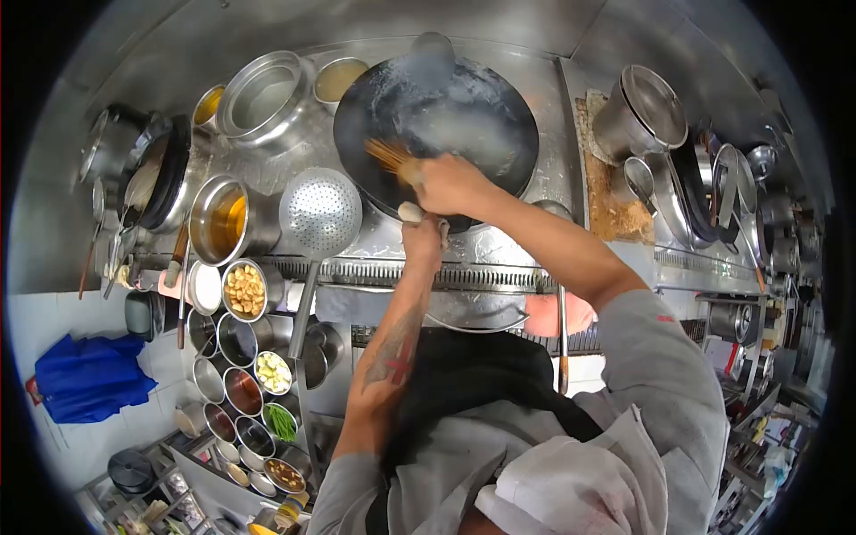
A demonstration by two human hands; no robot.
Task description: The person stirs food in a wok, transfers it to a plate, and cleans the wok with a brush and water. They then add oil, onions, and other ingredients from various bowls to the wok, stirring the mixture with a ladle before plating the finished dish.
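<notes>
A large black wok (361, 102) sits on the steel range with whitish, steaming wet liquid in it. My right hand (453, 185) is closed around a bamboo wok brush (387, 156), its bristles spread against the wok's inner left side. At the near rim, my left hand (422, 242) is closed on the wok's handle area, with a bit of pale cloth showing beside the fingers. The handle itself is mostly hidden by that hand. Just left of the wok rests a perforated strainer (321, 212), its long handle pointing toward me. A blurred grey round shape (432, 59) hangs over the far rim.
Steel pots (263, 96) and an oil container (220, 220) stand at left. Below them are several ingredient tins, one with golden-brown chunks (245, 291). On the right lie a long-handled ladle (563, 339) and a tall steel pot (624, 120).
</notes>
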